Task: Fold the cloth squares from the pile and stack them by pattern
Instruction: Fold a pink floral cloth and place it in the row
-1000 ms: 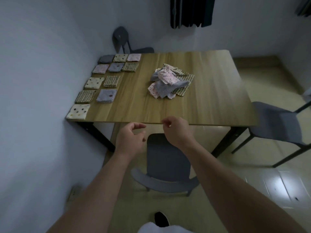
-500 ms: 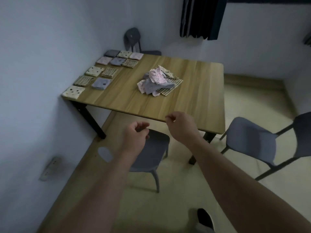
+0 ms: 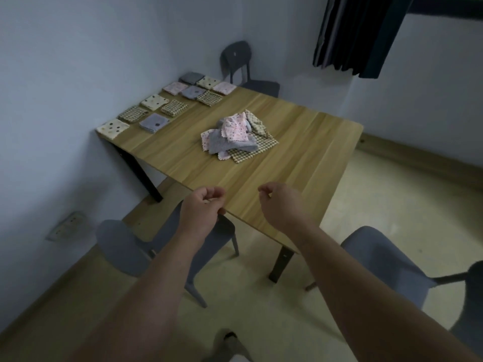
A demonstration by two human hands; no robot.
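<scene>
A loose pile of cloth squares (image 3: 238,135), pink dotted, grey and checked, lies in the middle of the wooden table (image 3: 300,152). Several folded squares (image 3: 154,122) lie in two rows along the table's left edge by the wall, cream dotted, checked, grey and pink. My left hand (image 3: 202,207) hovers over the table's near corner, fingers loosely curled, holding nothing. My right hand (image 3: 281,205) hangs above the near edge beside it, fingers also loosely curled and empty. Both hands are well short of the pile.
A grey chair (image 3: 146,246) stands below my left arm at the table's near corner. Another grey chair (image 3: 386,262) is at the right, and a third (image 3: 240,66) at the table's far end. A dark curtain (image 3: 358,35) hangs at the back right.
The view has swung to the left and drawn closer, so the table now lies at a diagonal. Both hands have come forward over the table's near edge, still empty.
</scene>
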